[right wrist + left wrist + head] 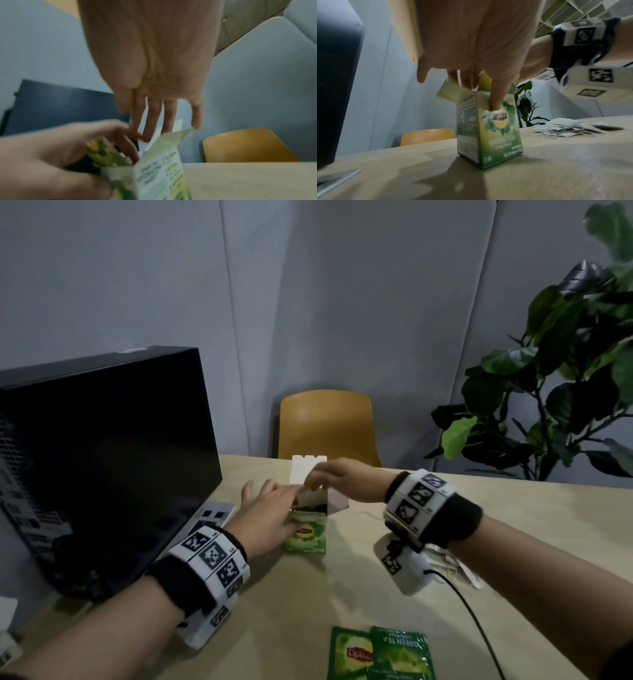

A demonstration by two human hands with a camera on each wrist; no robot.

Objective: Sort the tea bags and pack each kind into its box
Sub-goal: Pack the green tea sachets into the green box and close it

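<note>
A green tea box [307,535] stands upright mid-table with its white lid flap [308,469] raised. My left hand [274,513] grips the box near its top, thumb pressed on the printed front [496,102] and fingers at the opening. Green sachets [104,152] stick out of the box mouth. My right hand [318,479] hovers over the opening with straight fingers [154,119] pointing down by the lid flap, holding nothing. More green tea sachets [380,652] lie at the near table edge. A pile of white tea bags [568,126] lies to the right, partly under my right wrist.
A black computer case [102,457] stands on the left of the table close to the box. Behind the table's far edge are an orange chair [327,426] and, to the right, a leafy plant [565,371]. A black cable [472,621] trails from my right wrist.
</note>
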